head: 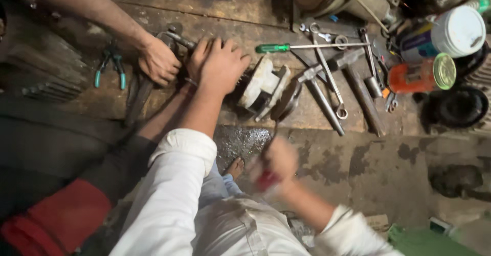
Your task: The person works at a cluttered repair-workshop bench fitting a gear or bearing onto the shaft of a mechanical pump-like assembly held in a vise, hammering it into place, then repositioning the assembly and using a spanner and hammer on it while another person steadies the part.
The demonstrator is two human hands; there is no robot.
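My left hand (221, 66) presses down, fingers curled, on a grey metal machine part (263, 85) lying on the worn wooden bench (153, 10). My right hand (276, 165), blurred by motion, grips a red-handled tool (266, 180) below the bench edge. Its thin dark shaft (276, 128) points up toward the part. Another person's hand (158, 61) comes in from the top left and rests on the left end of the same assembly. A second hand (197, 56) of another person, on a dark and red sleeve, sits just behind my left hand.
A green-handled screwdriver (273, 47), two hammers (358, 82), and several wrenches (330, 79) lie right of the part. Teal-handled pliers (110, 67) lie at the left. A white tub (459, 31), an orange jar (422, 74) and a black round part (463, 105) crowd the far right.
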